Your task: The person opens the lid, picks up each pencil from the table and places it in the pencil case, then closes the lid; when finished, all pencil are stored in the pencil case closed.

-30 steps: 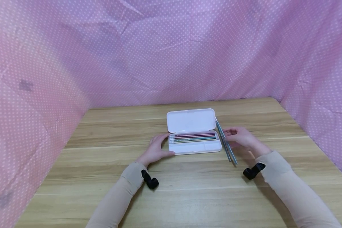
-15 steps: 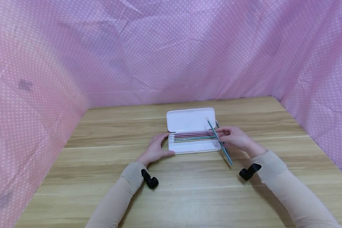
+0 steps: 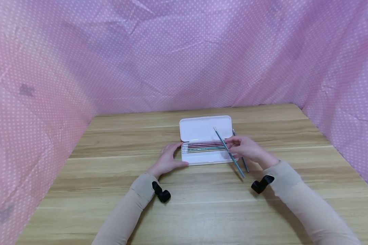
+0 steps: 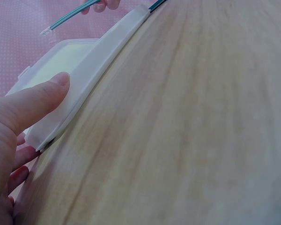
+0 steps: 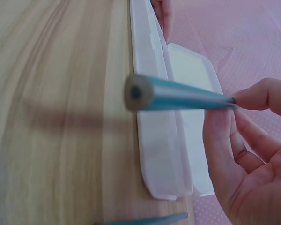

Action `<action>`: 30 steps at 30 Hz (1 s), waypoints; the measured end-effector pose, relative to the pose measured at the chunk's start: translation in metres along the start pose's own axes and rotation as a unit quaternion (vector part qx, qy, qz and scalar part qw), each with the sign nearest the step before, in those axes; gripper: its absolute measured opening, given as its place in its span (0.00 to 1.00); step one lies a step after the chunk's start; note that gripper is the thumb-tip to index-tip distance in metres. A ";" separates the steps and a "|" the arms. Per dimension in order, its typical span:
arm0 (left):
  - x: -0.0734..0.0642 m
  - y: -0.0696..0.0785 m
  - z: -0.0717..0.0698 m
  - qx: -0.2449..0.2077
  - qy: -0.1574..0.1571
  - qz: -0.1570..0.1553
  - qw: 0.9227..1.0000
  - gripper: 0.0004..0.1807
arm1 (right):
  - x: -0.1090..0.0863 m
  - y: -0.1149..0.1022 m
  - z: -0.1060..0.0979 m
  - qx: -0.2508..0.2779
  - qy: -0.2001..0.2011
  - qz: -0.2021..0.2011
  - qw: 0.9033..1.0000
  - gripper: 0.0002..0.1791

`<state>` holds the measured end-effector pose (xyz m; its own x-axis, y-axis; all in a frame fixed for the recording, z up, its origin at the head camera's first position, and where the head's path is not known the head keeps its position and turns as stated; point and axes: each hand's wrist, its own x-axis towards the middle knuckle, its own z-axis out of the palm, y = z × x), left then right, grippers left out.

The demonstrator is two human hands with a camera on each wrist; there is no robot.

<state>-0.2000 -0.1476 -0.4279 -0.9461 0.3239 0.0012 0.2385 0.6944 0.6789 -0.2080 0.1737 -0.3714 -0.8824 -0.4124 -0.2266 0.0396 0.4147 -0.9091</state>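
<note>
An open white pencil case [image 3: 203, 158] lies on the wooden table, its lid [image 3: 199, 129] folded back. Several dark red, green and yellowish pencils [image 3: 199, 149] lie side by side in its rear part. My left hand [image 3: 168, 160] holds the case's left end, thumb on the front wall [image 4: 61, 82] and fingers round the end. My right hand [image 3: 248, 149] pinches a teal pencil [image 3: 238, 169] between thumb and fingers, slanted above the case's right part. The right wrist view shows that pencil's unsharpened end [image 5: 140, 93]. A second teal pencil [image 3: 245, 165] lies on the table beside the case's right end.
Pink dotted cloth [image 3: 184, 61] hangs behind and at both sides of the wooden table [image 3: 202, 211]. Black wrist cameras [image 3: 162, 193] sit on both sleeved forearms.
My right hand has picked up one of the two teal pencils beside the case and carried it left over the case's right part. The left hand and case stay put.
</note>
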 end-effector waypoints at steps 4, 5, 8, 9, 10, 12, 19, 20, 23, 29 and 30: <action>0.000 -0.001 0.000 -0.001 0.000 0.001 1.000 0.48 | 0.004 -0.002 0.004 -0.024 -0.002 -0.001 1.000 0.24; 0.000 -0.001 0.000 -0.001 0.000 0.001 1.000 0.47 | 0.005 -0.002 0.005 -0.030 -0.003 -0.002 1.000 0.24; 0.000 -0.002 0.000 -0.003 -0.003 -0.002 1.000 0.48 | 0.009 -0.004 0.007 -0.037 -0.007 -0.004 0.999 0.24; 0.000 -0.002 0.000 -0.003 -0.004 -0.003 1.000 0.48 | 0.011 -0.005 0.008 -0.035 -0.008 -0.004 0.999 0.23; 0.000 -0.002 0.000 -0.003 -0.003 -0.003 1.000 0.48 | 0.012 -0.006 0.009 -0.036 -0.009 -0.005 0.999 0.23; 0.001 -0.003 0.000 -0.005 -0.004 -0.003 1.000 0.48 | 0.014 -0.009 0.011 -0.039 -0.010 -0.008 0.999 0.23; 0.002 -0.002 0.000 -0.006 0.002 0.006 1.000 0.48 | 0.024 -0.021 0.016 -0.086 -0.019 -0.035 0.995 0.20; 0.002 -0.002 0.000 -0.007 0.004 0.007 1.000 0.48 | 0.026 -0.023 0.017 -0.095 -0.022 -0.042 0.994 0.20; 0.002 -0.001 0.000 -0.010 0.006 0.004 1.000 0.47 | 0.033 -0.027 0.016 -0.122 -0.028 -0.058 0.990 0.20; 0.002 -0.001 0.000 -0.008 0.001 0.000 1.000 0.48 | 0.046 -0.040 0.014 -0.190 -0.045 -0.108 0.975 0.18; 0.003 -0.001 0.000 -0.007 0.001 0.000 1.000 0.47 | 0.049 -0.043 0.014 -0.209 -0.047 -0.112 0.970 0.18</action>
<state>-0.2027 -0.1476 -0.4285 -0.9462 0.3236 0.0027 0.2363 0.6853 0.6888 -0.2462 0.1244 -0.3487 -0.7997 -0.5938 -0.0891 -0.3588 0.5915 -0.7221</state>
